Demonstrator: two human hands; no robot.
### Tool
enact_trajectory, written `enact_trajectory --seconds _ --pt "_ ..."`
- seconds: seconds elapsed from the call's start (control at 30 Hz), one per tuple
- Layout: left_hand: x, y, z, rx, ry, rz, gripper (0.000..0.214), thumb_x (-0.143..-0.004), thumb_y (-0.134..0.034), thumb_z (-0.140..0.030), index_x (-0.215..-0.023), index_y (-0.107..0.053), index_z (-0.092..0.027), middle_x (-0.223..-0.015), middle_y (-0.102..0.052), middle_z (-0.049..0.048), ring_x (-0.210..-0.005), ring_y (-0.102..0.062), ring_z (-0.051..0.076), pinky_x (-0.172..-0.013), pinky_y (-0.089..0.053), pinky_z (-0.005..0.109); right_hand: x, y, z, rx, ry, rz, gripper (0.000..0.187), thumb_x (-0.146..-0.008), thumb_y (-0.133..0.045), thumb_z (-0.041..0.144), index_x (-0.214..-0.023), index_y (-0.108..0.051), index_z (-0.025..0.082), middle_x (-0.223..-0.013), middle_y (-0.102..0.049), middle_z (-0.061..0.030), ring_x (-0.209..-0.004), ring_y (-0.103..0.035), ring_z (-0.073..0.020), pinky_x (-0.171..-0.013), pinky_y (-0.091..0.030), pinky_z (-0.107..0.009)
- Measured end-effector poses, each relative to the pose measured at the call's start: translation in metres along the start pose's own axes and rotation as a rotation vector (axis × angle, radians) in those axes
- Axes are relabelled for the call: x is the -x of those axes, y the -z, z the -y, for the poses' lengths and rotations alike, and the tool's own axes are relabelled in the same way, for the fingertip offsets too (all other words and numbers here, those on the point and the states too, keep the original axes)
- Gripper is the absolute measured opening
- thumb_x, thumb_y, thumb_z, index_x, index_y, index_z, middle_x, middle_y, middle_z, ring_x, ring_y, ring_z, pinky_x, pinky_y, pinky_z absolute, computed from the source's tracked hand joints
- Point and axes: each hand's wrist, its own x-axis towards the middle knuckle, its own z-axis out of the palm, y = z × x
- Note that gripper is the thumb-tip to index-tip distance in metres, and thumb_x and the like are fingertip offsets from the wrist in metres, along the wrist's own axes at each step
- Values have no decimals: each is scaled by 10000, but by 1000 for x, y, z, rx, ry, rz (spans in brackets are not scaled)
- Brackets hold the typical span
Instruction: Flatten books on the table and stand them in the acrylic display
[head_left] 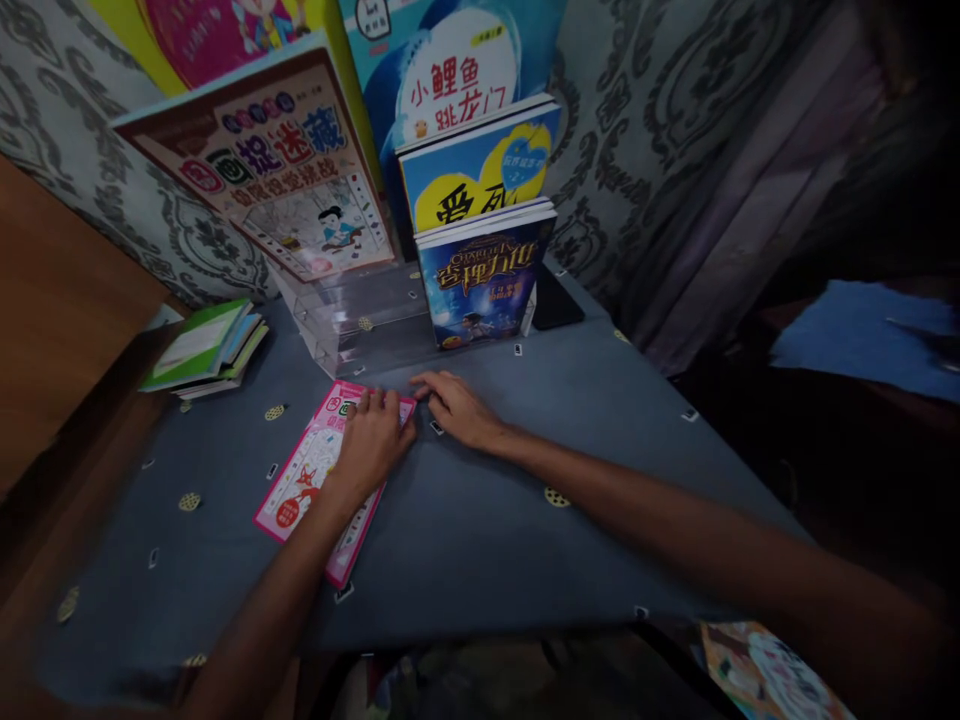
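A pink book (300,490) lies flat on the worktop (487,520), just in front of the clear rack (360,320). The left hand (373,440) rests palm-down on the book's end nearest the rack, fingers loosely bent on the cover, clasping nothing. The right hand (457,408) lies flat in front of the rack too, fingers released, their tips at the book's corner. A dark blue book (484,275) stands upright in the rack. A stack of books (206,350) lies left of the rack.
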Motion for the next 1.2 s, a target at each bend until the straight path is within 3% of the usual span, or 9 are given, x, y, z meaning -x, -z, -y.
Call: enact_trajectory --seconds 0.43,0.73,0.97,1.2 --pt "1 -11 7 67 -20 -62 245 -1023 -390 -278 -1085 -588 -146 -1236 -664 179 -1279 -562 322 -1046 -450 479 2 2 4 -23 36 -108 519 -834 -407 13 -1278 -587 214 -1070 -731 -49 -1057 -615 -216 -973 -462 -391" --pt "3 -18 10 33 -37 -91 261 -1033 -392 -288 -1146 -587 -156 -1350 -627 163 -1303 -553 309 -1057 -451 468 4 0 20 283 130 92 288 -909 -466 119 -1112 -664 170 -914 -693 -89 -885 -596 -240 -854 -446 -372" --pt "5 -23 22 76 -82 -97 286 -1010 -416 -221 -1242 -561 -136 -1407 -594 173 -1339 -535 302 -1081 -447 466 11 -4 19 296 255 54 274 -981 -432 175 -1154 -644 188 -887 -693 -80 -838 -615 -219 -860 -470 -368" --pt "7 -27 31 110 -77 -103 338 -1022 -398 -257 -1297 -541 -122 -1463 -548 197 -1397 -486 305 -1117 -404 493 7 -8 15 307 238 58 297 -976 -429 170 -1167 -656 193 -942 -699 -107 -918 -632 -251 -894 -496 -430"
